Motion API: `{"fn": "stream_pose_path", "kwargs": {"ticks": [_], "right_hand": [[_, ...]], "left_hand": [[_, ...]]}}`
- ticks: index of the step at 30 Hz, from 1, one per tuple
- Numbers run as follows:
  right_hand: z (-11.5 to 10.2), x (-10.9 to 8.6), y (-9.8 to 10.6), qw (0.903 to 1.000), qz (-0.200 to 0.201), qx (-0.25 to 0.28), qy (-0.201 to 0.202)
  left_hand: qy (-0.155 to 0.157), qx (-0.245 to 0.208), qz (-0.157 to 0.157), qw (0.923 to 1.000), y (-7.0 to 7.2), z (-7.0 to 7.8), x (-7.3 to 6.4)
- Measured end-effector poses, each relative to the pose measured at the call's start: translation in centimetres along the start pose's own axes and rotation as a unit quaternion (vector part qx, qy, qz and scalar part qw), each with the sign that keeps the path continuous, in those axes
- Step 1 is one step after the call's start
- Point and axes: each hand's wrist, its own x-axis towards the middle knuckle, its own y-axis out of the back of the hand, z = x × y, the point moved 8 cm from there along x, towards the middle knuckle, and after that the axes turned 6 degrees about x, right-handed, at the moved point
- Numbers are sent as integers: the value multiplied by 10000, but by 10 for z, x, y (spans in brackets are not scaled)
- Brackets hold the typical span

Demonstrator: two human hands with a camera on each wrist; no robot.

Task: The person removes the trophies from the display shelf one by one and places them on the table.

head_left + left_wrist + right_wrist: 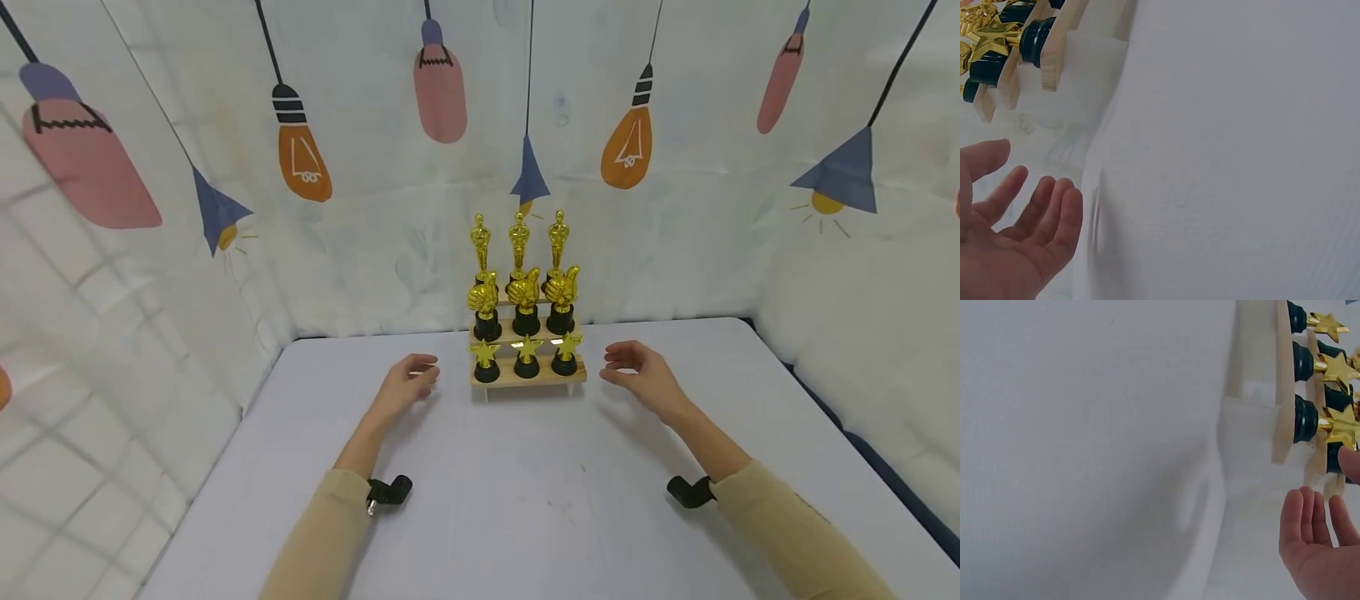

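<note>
A three-tier wooden stand (527, 381) sits at the back of the table, bearing gold trophies on black bases. Star trophies (527, 348) fill the lowest tier, thumbs-up trophies (524, 293) the middle one, and figure trophies (518, 237) the top. To the left of the stand, my left hand (408, 386) is held with fingers loosely bent, apart from it and holding nothing. My right hand (642, 377) hovers to the right of the stand in a like pose, also bare. In the right wrist view, the thumb overlaps the nearest star trophy (1342, 427).
A white cloth covers the table (495, 500). Behind it hangs a pale curtain (375, 250) printed with lamps and bulbs, which also runs along both sides. Each wrist wears a black strap-on camera (391, 490).
</note>
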Motion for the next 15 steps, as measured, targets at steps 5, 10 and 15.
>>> {"fn": "stream_pose_path", "kwargs": {"ticks": [5, 10, 15], "right_hand": [[-1, 1, -8, 9997, -2, 225, -6], [-3, 1, -16, 9994, -79, 333, -44], [-7, 3, -18, 9994, -101, 318, -80]], "left_hand": [[274, -651, -207, 9973, -11, 0, -2], [475, -1130, -273, 9921, -19, -3, -5], [547, -1670, -349, 9838, -27, 3, -5]]}}
